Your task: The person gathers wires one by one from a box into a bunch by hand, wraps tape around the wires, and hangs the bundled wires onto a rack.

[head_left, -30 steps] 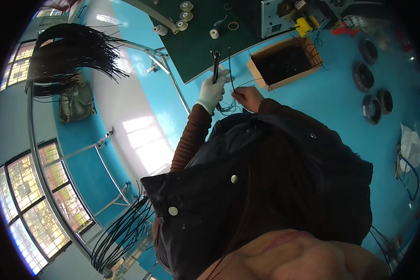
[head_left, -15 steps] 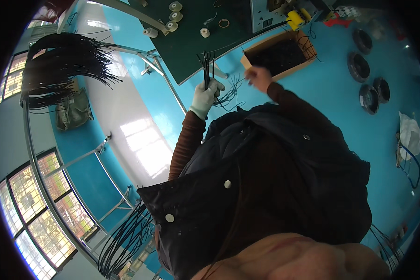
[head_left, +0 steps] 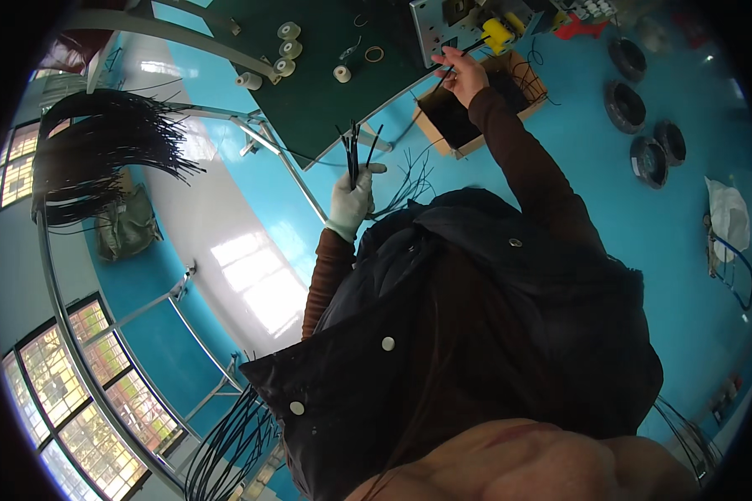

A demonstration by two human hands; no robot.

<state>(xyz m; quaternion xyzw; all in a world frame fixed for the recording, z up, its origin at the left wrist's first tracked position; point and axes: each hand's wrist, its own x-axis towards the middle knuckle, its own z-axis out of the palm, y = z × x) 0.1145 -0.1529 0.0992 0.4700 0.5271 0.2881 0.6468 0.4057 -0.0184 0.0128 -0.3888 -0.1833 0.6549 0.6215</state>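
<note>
A white glove covers my left hand point(head_left: 349, 204), which is closed around a bundle of black wires point(head_left: 353, 154). Their upper ends stick up above the fingers, and the thin other ends point(head_left: 413, 177) fan out to the right of the glove. My bare right hand point(head_left: 466, 77) is raised beside a metal-plated machine point(head_left: 430, 32) with yellow cylindrical parts point(head_left: 499, 35). Between its fingers runs a single black wire point(head_left: 474, 47), slanting up toward the yellow parts. Whether the wire's tip touches the machine I cannot tell.
Below the machine stands a cardboard box point(head_left: 443, 140) with dark contents. The green table point(head_left: 309, 108) carries several white spools point(head_left: 285, 67) and a ring. Black wire hangs over a metal rack point(head_left: 113, 138) at left. Black coils point(head_left: 624, 107) lie on the floor at right.
My right hand has moved up from beside the box to the machine, with a black wire now visible in its fingers. The left hand still holds its bundle. The whole view has shifted slightly.
</note>
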